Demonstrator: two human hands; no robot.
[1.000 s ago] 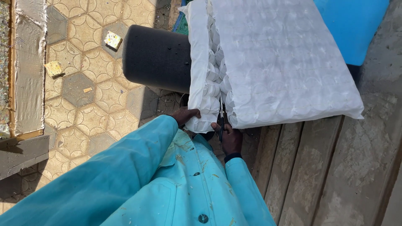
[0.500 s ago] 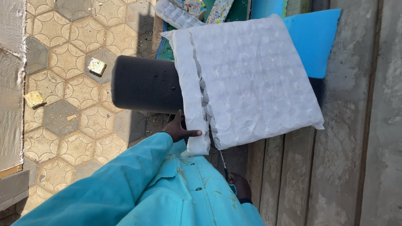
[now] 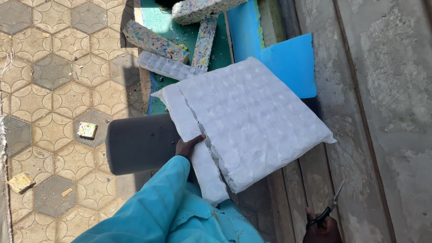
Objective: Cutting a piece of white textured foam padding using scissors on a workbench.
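2 hands: left hand [image 3: 189,146] pinches white foam slab [image 3: 252,121]; right hand [image 3: 321,228] clasps scissors [image 3: 332,208]; dark cylinder [image 3: 141,143] beneath.

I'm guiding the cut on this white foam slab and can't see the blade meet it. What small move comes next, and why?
Probably bring the right hand with the scissors back up to the open near end of the slit in the white foam slab. The cut runs only part of the way, the strip is pinned by the left hand, and the scissors hang away from the foam, over the wooden planks.
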